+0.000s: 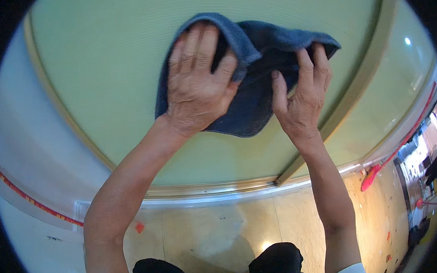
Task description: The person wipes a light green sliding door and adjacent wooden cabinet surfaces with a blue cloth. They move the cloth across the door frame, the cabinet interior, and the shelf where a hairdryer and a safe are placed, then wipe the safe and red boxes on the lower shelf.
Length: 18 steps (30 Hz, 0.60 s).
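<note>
A dark blue cloth [252, 108] is spread against a pale green panel [118, 86] with a gold-coloured frame. My left hand [201, 77] lies flat on the cloth's left part, its back towards me, with a fold of cloth curling over around the fingertips. On the cloth's right part is my right hand [305, 90], its thumb and fingers spread and some fingertips tucked under the upper edge. Whether the right fingers pinch the cloth cannot be told.
A gold frame bar [354, 87] runs down the panel's right side to a metal bottom track [210, 188]. Below is a glossy tiled floor [216, 219] with a red scrap [139, 227]. A pink broom-like head [371, 178] with a red handle stands at right.
</note>
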Motion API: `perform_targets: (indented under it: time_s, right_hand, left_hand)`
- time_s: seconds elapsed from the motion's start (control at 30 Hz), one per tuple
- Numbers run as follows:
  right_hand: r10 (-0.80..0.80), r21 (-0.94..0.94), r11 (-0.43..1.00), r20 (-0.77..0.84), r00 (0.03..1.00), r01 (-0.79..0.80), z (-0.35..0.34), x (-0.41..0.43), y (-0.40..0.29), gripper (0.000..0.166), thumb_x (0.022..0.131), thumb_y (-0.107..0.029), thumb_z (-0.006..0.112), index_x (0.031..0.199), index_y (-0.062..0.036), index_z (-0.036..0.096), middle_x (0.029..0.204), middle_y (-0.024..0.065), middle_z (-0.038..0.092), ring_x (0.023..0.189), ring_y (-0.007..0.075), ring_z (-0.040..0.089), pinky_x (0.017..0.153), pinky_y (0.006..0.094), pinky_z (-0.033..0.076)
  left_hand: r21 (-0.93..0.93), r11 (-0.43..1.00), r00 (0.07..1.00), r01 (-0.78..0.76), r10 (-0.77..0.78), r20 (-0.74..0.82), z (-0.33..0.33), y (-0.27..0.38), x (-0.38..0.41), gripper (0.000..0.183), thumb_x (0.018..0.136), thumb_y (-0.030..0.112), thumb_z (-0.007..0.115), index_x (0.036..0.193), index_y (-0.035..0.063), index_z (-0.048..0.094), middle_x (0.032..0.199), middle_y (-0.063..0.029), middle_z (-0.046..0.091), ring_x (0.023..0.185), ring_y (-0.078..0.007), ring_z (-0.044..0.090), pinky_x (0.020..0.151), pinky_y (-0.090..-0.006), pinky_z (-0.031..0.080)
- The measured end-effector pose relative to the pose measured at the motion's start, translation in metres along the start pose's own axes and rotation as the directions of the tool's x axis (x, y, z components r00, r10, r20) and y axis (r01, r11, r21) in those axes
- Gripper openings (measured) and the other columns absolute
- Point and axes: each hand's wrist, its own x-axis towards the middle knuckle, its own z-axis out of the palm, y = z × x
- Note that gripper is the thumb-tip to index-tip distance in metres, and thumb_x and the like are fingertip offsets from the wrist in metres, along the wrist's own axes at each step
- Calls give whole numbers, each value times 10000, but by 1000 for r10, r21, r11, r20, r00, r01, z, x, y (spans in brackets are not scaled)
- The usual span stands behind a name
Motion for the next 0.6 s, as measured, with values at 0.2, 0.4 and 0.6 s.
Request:
perform_targets:
  time_s: [0.2,0.4,0.6]
  right_hand:
    - [189,-59,980,-33,981,-190,-22,-27,45,570,799,-108,647,1313,50,458,1376,329,383,1242,481,375,1065,516,299]
    - [240,-57,969,-47,970,-242,-26,-21,56,515,811,-104,599,1285,53,475,1407,348,358,1258,489,358,1089,527,245]
    - [289,-40,956,-51,956,-291,-30,23,54,540,780,-63,527,1293,93,457,1416,379,331,1314,492,310,1115,506,211]
  left_hand:
    - [-143,983,993,-116,116,-4,40,51,33,457,687,203,749,1119,88,652,1424,-212,430,1342,-375,391,1124,-497,289]
    - [-174,958,971,-230,239,29,47,58,56,419,708,170,688,1114,78,652,1402,-174,472,1337,-329,416,1130,-459,296]
    - [-312,917,959,-249,279,56,45,49,102,314,793,172,586,1072,48,660,1356,-152,528,1300,-298,470,1104,-423,338]
